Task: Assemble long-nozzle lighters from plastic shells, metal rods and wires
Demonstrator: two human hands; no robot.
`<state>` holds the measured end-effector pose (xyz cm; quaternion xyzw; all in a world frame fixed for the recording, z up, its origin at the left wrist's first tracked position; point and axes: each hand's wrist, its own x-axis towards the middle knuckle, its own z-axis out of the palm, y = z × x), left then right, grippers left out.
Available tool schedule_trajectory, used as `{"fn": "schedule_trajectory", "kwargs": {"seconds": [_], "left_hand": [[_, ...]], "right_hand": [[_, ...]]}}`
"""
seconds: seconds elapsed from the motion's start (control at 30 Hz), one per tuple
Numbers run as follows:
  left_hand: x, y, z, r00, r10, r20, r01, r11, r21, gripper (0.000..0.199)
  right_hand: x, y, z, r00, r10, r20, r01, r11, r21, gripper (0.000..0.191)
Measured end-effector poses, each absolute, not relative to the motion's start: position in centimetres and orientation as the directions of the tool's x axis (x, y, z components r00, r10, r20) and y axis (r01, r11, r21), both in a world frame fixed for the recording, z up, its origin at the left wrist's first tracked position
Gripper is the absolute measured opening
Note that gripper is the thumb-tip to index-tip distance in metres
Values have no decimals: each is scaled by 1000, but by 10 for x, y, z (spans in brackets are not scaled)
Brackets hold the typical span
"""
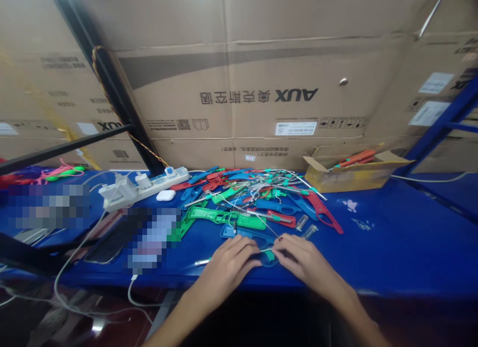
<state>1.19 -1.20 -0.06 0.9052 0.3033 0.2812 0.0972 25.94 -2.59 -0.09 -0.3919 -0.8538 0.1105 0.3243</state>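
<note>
In the head view, both hands meet over the front edge of the blue bench (396, 252), near the middle of its length, and the piece being worked lies right between their fingertips. The left hand (235, 260) comes in from the front left, its thumb and fingers bent in and seemingly pinched on the left end of a thin metal rod (266, 249); the right hand (300, 252) mirrors it from the front right, thumb and forefinger closed at the other end. The rod's long axis runs left to right, roughly along the bench's front edge, so neither hand is nearer: each sits at its own end. A small green part (269, 256) shows just below the rod, in the gap between the hands. A silvery tube (202, 262) pokes out on the left hand's outer side, close to the front edge; whether it joins the rod is hidden by the fingers. Just beyond the left hand, toward the back edge, lies a blue case (242, 232), also stretched left to right. Two clear capsules (300, 222) lie nearer the right hand, beyond its knuckles. Farther back, a heap of coloured cases (276, 205) spreads toward the cardboard wall (261, 68).
</note>
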Motion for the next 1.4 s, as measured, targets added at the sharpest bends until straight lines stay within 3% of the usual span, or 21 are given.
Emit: {"fn": "schedule_trajectory", "kwargs": {"seconds": [0.17, 0.33, 0.87, 1.07, 1.2, 1.4], "left_hand": [[12, -11, 0, 660, 602, 449, 493, -798, 346, 16], [12, -11, 0, 667, 607, 433, 491, -795, 357, 15], [11, -13, 0, 670, 621, 408, 506, -783, 362, 17], [12, -14, 1, 680, 603, 416, 517, -797, 311, 21], [12, -13, -2, 678, 599, 426, 525, -801, 289, 23], [12, -14, 0, 679, 595, 431, 535, -802, 264, 22]], "right_hand": [[259, -27, 2, -440, 797, 415, 544, 604, -582, 11], [259, -29, 2, -439, 802, 406, 506, 593, -626, 12], [260, -22, 0, -417, 786, 457, 611, 615, -498, 20], [264, -29, -3, -418, 738, 529, 687, 638, -348, 23], [268, -34, -6, -473, 726, 500, 722, 644, -253, 25], [267, -35, -6, -477, 732, 486, 726, 640, -252, 25]]}}
